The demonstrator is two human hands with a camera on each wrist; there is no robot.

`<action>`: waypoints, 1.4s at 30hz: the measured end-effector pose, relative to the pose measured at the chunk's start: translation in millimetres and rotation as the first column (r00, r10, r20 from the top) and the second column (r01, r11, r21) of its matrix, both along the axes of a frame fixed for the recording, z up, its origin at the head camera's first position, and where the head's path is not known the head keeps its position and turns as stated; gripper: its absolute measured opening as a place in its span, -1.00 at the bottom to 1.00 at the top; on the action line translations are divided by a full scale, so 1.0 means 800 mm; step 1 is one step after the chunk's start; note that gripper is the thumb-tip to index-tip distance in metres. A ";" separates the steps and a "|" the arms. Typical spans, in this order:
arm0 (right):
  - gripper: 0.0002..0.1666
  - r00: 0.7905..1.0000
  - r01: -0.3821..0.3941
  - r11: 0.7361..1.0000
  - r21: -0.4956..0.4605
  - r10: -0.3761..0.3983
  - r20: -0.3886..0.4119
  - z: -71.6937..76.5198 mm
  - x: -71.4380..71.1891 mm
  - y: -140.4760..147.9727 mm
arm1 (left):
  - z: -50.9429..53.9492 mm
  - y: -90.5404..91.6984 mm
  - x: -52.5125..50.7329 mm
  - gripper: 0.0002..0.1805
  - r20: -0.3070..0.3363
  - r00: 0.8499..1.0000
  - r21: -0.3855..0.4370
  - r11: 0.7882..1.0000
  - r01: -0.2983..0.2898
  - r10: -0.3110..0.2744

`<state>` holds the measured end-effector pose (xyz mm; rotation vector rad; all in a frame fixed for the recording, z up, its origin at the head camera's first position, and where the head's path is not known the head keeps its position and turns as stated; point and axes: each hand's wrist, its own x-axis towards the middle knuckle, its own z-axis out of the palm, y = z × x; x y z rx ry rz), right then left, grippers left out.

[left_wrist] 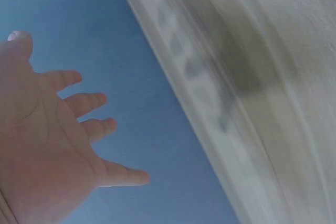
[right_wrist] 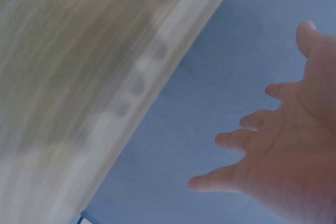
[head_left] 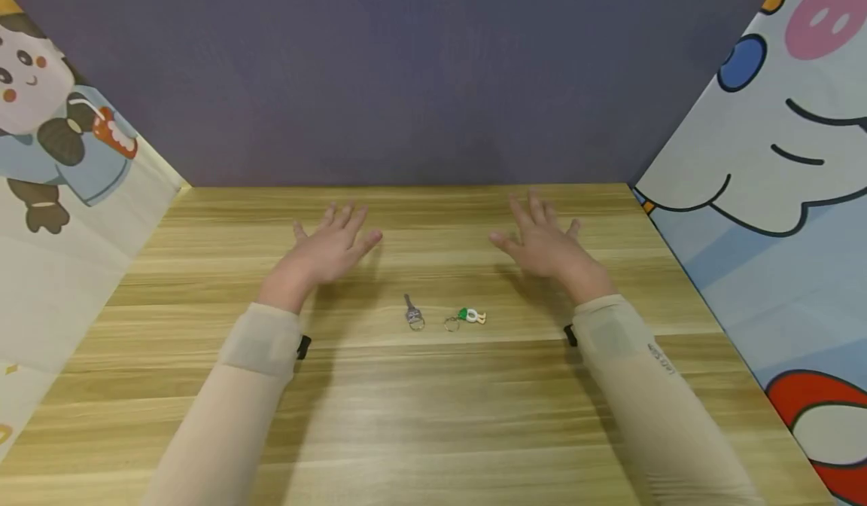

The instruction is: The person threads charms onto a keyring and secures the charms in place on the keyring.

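A grey key (head_left: 413, 314) with a small metal ring lies near the middle of the wooden table, its blade pointing away from me. Just right of it is a small green, white and yellowish keychain charm (head_left: 471, 315), attached to a thin split ring (head_left: 451, 324). My left hand (head_left: 328, 250) hovers above the table, beyond and left of the key, fingers spread and holding nothing. On the other side my right hand (head_left: 545, 246) is raised likewise, beyond and right of the charm, also bare. Both palms show in the wrist views, with straight, parted fingers.
The wooden table (head_left: 433, 431) meets a dark blue-grey wall (head_left: 413, 77) at its far edge. Printed cartoon panels stand along both sides, a figure with a drink (head_left: 61, 114) at left and a pig-nosed character (head_left: 779, 144) at right.
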<state>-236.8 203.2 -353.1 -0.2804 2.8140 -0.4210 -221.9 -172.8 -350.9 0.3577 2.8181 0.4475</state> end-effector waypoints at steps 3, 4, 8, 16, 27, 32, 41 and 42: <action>0.15 1.000 -0.023 0.999 0.030 0.023 -0.010 0.001 0.001 -0.007 | 0.004 0.006 0.004 -0.01 -0.002 1.000 0.001 1.000 0.021 -0.021; 0.16 0.999 -0.032 0.999 0.037 0.032 -0.017 0.001 0.002 -0.009 | 0.004 0.009 0.005 -0.02 -0.005 0.999 -0.001 0.999 0.032 -0.032; 0.13 0.993 -0.094 0.994 0.054 0.097 -0.073 -0.004 0.010 -0.018 | 0.003 0.020 0.011 -0.01 -0.036 0.994 0.001 0.995 0.101 -0.101; -0.11 0.944 -0.299 0.952 -0.065 0.286 -0.162 -0.023 0.037 -0.036 | -0.008 0.047 0.040 -0.13 -0.058 0.958 0.002 0.960 0.281 -0.281; -0.37 0.882 -0.461 0.824 -0.329 0.466 -0.069 -0.065 0.055 -0.049 | -0.053 0.056 0.059 -0.64 -0.011 0.916 0.238 0.889 0.391 -0.400; -0.41 0.876 -0.453 0.815 -0.362 0.482 -0.012 -0.078 0.053 -0.052 | -0.072 0.051 0.060 -0.76 0.023 0.924 0.371 0.861 0.347 -0.382; -0.53 0.872 -0.475 0.825 -0.308 0.489 -0.033 -0.085 0.052 -0.058 | -0.084 0.046 0.054 -0.80 0.073 0.918 0.474 0.823 0.311 -0.389; -0.54 0.873 -0.474 0.828 -0.299 0.487 -0.034 -0.085 0.052 -0.058 | -0.084 0.047 0.054 -0.80 0.077 0.917 0.473 0.824 0.312 -0.391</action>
